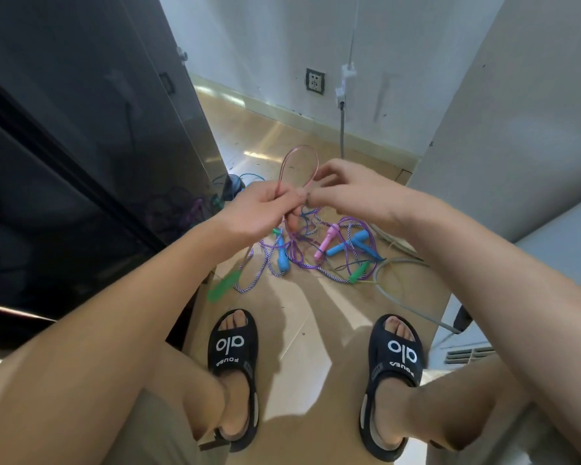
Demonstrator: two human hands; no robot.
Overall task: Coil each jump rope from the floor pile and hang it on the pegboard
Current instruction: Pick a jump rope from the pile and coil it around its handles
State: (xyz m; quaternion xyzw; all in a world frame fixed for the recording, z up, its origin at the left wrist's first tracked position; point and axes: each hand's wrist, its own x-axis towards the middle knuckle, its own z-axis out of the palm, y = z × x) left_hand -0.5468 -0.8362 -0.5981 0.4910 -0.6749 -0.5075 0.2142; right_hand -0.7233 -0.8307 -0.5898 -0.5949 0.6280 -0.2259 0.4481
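Pink jump rope (299,162) loop pinched in my left hand (262,209) and right hand (346,193); rope pile (316,250) on floor (316,330), dark cabinet (81,146) left, grey cable (393,290) beside pile.

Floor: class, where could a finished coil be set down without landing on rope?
Bare floor lies between the two black sandals, below the rope pile. More lies beyond the pile toward the wall socket. The pile itself is crowded with tangled ropes and handles.

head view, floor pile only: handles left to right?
green handle → blue handle → pink handle → blue handle pair → green handle
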